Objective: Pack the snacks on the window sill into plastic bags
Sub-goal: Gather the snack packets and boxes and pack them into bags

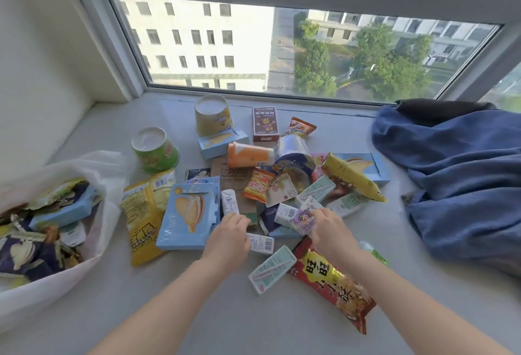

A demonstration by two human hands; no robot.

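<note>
Several snack packs lie heaped on the grey window sill (197,312). My left hand (229,234) reaches into the pile, fingers curled down over a small white carton (229,201) beside a light blue box (187,215). My right hand (331,230) pinches a small purple packet (303,220) among white drink cartons (315,189). A white plastic bag (56,284) lies open at the left, holding several snacks. A red snack bag (332,281) lies under my right forearm.
Two upturned cups, green (156,151) and yellow (212,116), stand behind the pile near a dark red box (265,123). A blue cloth (462,179) is bundled at the right. The window pane (282,50) bounds the sill at the back, a wall at the left.
</note>
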